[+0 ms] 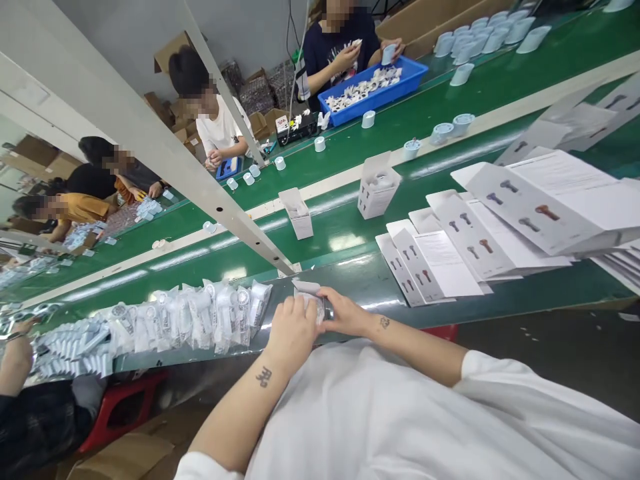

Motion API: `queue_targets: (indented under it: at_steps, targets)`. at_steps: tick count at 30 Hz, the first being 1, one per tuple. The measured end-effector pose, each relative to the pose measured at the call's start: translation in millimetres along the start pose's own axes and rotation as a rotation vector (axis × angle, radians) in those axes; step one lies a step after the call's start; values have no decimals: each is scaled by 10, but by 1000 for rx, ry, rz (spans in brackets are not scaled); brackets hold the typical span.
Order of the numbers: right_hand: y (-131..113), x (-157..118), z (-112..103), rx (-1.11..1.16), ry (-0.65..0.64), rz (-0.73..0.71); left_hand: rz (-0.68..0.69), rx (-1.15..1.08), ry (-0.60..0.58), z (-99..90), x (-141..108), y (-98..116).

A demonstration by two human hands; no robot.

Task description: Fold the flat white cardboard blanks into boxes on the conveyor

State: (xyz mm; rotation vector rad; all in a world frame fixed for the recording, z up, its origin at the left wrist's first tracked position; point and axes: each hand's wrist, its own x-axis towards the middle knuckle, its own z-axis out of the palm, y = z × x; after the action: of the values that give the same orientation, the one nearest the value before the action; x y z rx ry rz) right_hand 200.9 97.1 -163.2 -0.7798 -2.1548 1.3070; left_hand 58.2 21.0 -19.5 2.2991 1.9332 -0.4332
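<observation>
At the near edge of the bench, a small white carton with a raised flap is between my two hands. My right hand grips it from the right, thumb and fingers around its side. My left hand is closed against its left and near side, with fingers curled over it. Clear plastic shows at the carton's mouth, but the fingers hide most of what is inside. Left of my hands lies a row of plastic-bagged handheld fans. To the right stand flattish white cartons with printed product pictures and open flaps.
Two open filled cartons stand on the green conveyor. A white metal post rises just beyond my hands. Across the line, co-workers sit near a blue tray of small parts and pale blue cups. A red stool stands lower left.
</observation>
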Motion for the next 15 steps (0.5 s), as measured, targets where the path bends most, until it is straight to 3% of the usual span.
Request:
queue_targets:
  at_steps: [5,8,11,13,15]
  targets:
    - [32,54,-63,12,-56,-58,124,43,-74,439,105,52]
    - [61,106,-118,18,-97,-49,128,44,-29,479,257,52]
    - [108,160,-234,-15,-133,-16,201,2,22,418,208,-3]
    - [132,201,-322,-37,-139,-16,277,-68,116,390,49,-75]
    - [136,250,-384,-54,-116,-4,242,-152,298,398,-122,-168]
